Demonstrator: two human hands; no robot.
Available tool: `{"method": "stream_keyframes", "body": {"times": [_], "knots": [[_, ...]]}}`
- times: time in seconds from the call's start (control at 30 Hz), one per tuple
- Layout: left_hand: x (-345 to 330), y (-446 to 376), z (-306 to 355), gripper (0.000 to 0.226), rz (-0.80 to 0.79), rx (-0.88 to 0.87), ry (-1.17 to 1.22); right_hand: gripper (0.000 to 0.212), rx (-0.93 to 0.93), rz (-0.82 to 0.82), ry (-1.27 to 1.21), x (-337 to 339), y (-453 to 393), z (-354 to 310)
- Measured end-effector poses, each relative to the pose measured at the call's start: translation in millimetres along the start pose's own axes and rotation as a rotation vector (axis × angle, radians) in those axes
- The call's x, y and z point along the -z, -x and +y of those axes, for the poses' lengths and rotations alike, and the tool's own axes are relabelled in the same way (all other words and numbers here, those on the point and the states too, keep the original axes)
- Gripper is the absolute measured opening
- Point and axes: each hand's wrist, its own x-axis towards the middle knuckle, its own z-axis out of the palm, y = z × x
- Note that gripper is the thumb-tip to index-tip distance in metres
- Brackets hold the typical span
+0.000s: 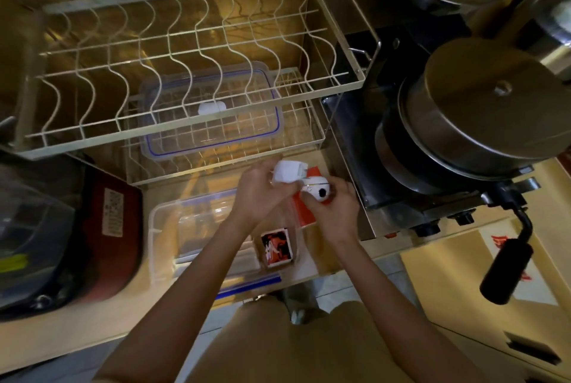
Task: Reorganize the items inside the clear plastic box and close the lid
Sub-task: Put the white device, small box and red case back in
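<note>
The clear plastic box (173, 228) stands open on the counter in front of me. Its clear lid with a blue seal (213, 110) lies on the lower wire rack behind it. My left hand (259, 194) grips a white folded packet (289, 170) above the box's right end. Beside it, my right hand (332, 209) holds a small round white item with a black dot (319, 192). A red packet (302, 209) shows under both hands. At the box's near right corner lies a small red, black and white carton (277, 247).
A two-tier wire dish rack (185, 51) stands behind the box. A stove with a lidded steel pot (482, 110) and a black pan handle (506, 271) is at the right. A dark red appliance (105, 228) sits at the left.
</note>
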Motion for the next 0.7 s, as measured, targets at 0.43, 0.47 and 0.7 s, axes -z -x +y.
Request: {"method": "stream_keyframes", "body": {"times": [0.43, 0.47, 0.7], "knots": [[17.7, 42.7, -84.0, 0.068, 0.011, 0.125, -0.115, 0.029, -0.184, -0.246, -0.233, -66.1, 19.0, -19.5], [15.5, 41.4, -89.5, 0.069, 0.007, 0.122, -0.138, 0.031, -0.111, -0.237, -0.115, -75.2, 20.3, -15.5], [-0.5, 33.6, -116.4, 0.068, -0.024, 0.179, -0.067, 0.056, 0.101, -0.207, 0.601, -116.1, 17.6, 0.3]]}}
